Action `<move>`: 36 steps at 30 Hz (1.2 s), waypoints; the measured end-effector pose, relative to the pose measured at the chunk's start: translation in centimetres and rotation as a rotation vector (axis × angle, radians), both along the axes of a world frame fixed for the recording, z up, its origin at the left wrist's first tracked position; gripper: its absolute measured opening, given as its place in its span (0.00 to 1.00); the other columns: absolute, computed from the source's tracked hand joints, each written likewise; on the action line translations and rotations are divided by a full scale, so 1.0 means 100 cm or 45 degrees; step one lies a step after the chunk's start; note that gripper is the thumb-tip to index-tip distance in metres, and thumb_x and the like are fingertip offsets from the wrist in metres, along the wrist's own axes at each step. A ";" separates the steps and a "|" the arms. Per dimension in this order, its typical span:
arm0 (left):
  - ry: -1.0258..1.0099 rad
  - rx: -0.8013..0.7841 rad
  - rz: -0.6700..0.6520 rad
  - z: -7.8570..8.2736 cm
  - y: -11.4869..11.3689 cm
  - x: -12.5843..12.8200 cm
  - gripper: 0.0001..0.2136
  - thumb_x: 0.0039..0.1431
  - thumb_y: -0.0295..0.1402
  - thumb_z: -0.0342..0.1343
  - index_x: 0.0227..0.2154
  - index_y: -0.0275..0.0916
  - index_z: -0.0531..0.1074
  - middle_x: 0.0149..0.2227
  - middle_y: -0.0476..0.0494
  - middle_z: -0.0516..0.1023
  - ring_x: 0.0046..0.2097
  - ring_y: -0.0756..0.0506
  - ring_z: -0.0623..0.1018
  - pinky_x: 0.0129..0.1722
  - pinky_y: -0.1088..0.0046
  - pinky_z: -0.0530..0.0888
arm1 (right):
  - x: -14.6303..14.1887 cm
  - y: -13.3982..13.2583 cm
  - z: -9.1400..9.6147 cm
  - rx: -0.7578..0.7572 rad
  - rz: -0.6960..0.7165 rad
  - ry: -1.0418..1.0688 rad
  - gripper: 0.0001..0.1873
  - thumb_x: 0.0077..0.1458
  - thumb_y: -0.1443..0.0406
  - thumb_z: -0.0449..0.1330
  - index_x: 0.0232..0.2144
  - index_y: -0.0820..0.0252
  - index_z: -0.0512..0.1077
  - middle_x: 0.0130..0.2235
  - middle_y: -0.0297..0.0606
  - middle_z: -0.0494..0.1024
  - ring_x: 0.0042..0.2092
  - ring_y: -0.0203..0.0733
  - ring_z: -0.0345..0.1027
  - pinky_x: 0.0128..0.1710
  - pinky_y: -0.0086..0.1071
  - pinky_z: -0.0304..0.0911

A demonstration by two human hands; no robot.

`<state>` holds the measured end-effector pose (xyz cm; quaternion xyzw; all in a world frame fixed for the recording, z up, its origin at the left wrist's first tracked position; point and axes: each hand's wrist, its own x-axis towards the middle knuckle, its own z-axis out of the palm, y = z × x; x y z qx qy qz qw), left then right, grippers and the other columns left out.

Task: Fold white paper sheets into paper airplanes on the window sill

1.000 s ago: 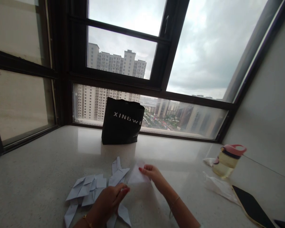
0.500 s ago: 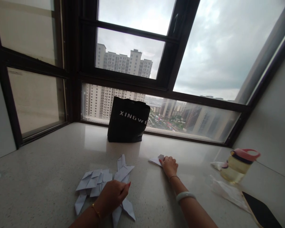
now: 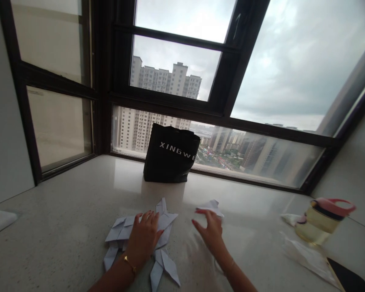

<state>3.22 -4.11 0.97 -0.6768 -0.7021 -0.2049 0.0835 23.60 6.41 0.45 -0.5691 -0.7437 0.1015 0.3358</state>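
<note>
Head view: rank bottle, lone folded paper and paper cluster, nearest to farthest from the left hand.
1. Paper cluster: beneath the left hand.
2. Lone folded paper: to its right, by the right hand.
3. Bottle: far right.

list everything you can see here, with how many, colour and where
folded papers: several overlapping, white, around left grip
folded piece: one, white, by right grip
bag: one, black, near window
bottle: one, yellowish, pink lid, right
wrapper: one, whitish, before bottle
small item: one, white, beside bottle
flat object: one, dark, lower right
unclear item: one, white, left edge
counter: one, whitish, underneath
window frames: several, dark, behind
buildings: several, beige-grey, outside
bracelet: one, gold, left wrist
left grip: one, over papers
right grip: one, right of papers
</note>
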 end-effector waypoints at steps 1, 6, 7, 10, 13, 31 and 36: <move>-0.002 -0.026 0.014 -0.001 0.000 0.000 0.16 0.55 0.30 0.51 0.48 0.37 0.66 0.46 0.37 0.72 0.49 0.39 0.67 0.50 0.56 0.57 | -0.008 -0.016 -0.005 -0.080 0.203 0.049 0.14 0.43 0.59 0.59 0.36 0.53 0.71 0.43 0.41 0.68 0.45 0.52 0.60 0.42 0.42 0.55; -0.034 -0.034 0.011 -0.004 0.000 -0.001 0.19 0.52 0.26 0.51 0.49 0.41 0.64 0.41 0.42 0.74 0.45 0.41 0.70 0.49 0.57 0.56 | -0.035 -0.062 -0.024 -0.420 0.575 0.402 0.14 0.41 0.65 0.59 0.35 0.54 0.71 0.35 0.36 0.71 0.36 0.42 0.63 0.37 0.35 0.60; -0.073 -0.015 -0.001 -0.004 0.000 -0.002 0.20 0.52 0.25 0.51 0.49 0.42 0.63 0.41 0.43 0.74 0.45 0.42 0.70 0.49 0.58 0.57 | -0.036 -0.064 -0.025 -0.463 0.575 0.431 0.14 0.41 0.65 0.58 0.35 0.56 0.70 0.33 0.36 0.70 0.33 0.41 0.63 0.35 0.34 0.60; -0.384 0.039 -0.084 -0.002 0.003 -0.005 0.19 0.51 0.24 0.49 0.47 0.42 0.65 0.39 0.44 0.74 0.42 0.44 0.72 0.46 0.64 0.62 | -0.035 -0.064 -0.023 -0.498 0.574 0.475 0.13 0.44 0.63 0.58 0.36 0.57 0.70 0.28 0.34 0.70 0.29 0.39 0.62 0.31 0.32 0.59; -0.870 0.127 -0.202 0.003 0.004 -0.006 0.12 0.53 0.30 0.48 0.41 0.39 0.68 0.36 0.44 0.74 0.37 0.46 0.73 0.39 0.70 0.67 | -0.032 -0.064 -0.015 -0.442 0.569 0.550 0.15 0.46 0.57 0.58 0.37 0.57 0.70 0.30 0.36 0.71 0.31 0.40 0.63 0.30 0.31 0.58; -0.277 -0.128 -0.152 -0.007 -0.004 -0.004 0.23 0.54 0.44 0.48 0.49 0.36 0.64 0.52 0.35 0.66 0.53 0.38 0.65 0.51 0.58 0.60 | -0.035 -0.065 -0.015 -0.570 0.691 1.178 0.25 0.45 0.48 0.57 0.40 0.57 0.63 0.32 0.38 0.73 0.29 0.42 0.68 0.28 0.35 0.65; -0.219 -0.248 -0.124 -0.007 -0.006 -0.001 0.22 0.53 0.35 0.47 0.52 0.37 0.60 0.52 0.38 0.67 0.53 0.42 0.65 0.51 0.63 0.59 | -0.040 -0.074 -0.020 -0.624 0.693 1.203 0.29 0.43 0.49 0.59 0.45 0.55 0.58 0.38 0.40 0.71 0.31 0.41 0.68 0.29 0.35 0.66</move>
